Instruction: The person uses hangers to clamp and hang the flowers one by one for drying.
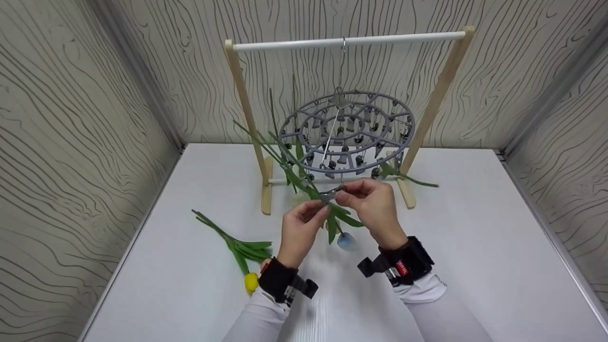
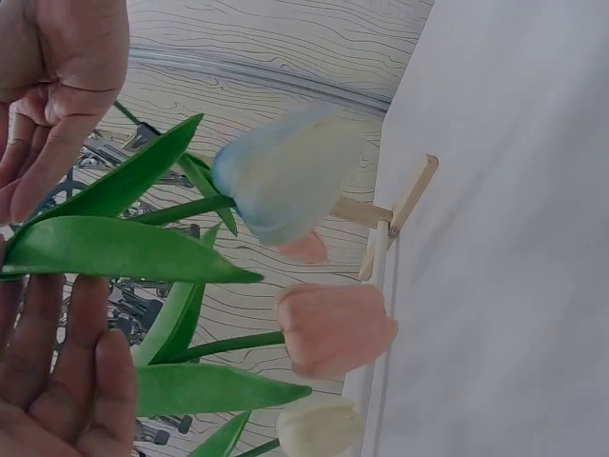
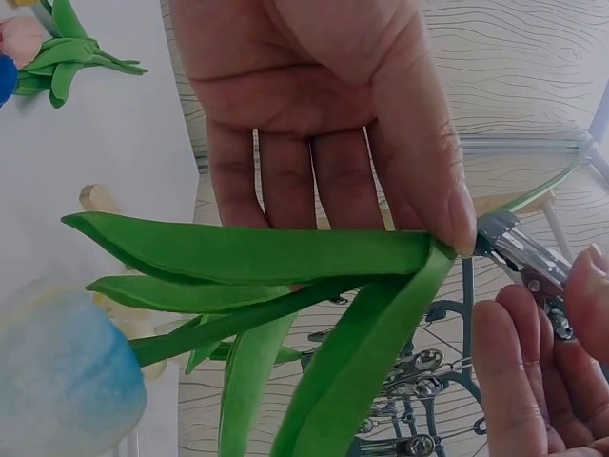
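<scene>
My left hand (image 1: pixel 301 228) pinches the green stem of a blue-and-white tulip (image 1: pixel 346 241), whose flower hangs downward. Thumb and fingers of my right hand (image 1: pixel 375 206) pinch a grey metal clip (image 3: pixel 528 252) of the round hanging rack (image 1: pixel 346 130); the clip's tip is at the stem beside my left thumb. In the left wrist view the blue-and-white flower (image 2: pixel 285 171) is nearest, with a pink tulip (image 2: pixel 335 329) and a cream one (image 2: pixel 320 428) beyond it.
The rack hangs by a hook from the white bar (image 1: pixel 403 38) of a wooden stand (image 1: pixel 242 95). Other stems are on the rack at left, and one at right (image 1: pixel 420 182). A bunch of tulips with a yellow flower (image 1: pixel 251 282) lies on the white table (image 1: pixel 166 294) at left.
</scene>
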{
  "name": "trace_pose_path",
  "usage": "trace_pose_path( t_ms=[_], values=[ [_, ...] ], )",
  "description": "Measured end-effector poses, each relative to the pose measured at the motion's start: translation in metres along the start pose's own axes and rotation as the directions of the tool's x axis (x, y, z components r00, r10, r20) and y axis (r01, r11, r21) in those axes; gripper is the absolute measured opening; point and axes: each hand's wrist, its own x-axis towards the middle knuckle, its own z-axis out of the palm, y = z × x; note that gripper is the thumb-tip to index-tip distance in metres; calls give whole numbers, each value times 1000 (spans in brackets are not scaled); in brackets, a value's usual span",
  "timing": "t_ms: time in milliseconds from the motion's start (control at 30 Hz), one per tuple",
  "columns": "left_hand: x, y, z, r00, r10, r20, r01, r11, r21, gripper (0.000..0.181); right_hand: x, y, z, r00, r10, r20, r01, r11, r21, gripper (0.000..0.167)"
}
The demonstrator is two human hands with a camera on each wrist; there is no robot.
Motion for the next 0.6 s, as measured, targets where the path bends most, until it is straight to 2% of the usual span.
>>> trace_pose_path(
  t_ms=[233, 600],
  values=[
    [1, 0, 1, 999, 24, 29, -22, 998, -56, 20, 2, 1, 1, 1000, -3, -7, 3, 1000, 12, 15],
    [2, 4, 6, 999, 26, 25, -25, 999, -37, 21, 4, 1, 0, 1000, 21, 0, -21, 1000, 8, 13]
  ],
)
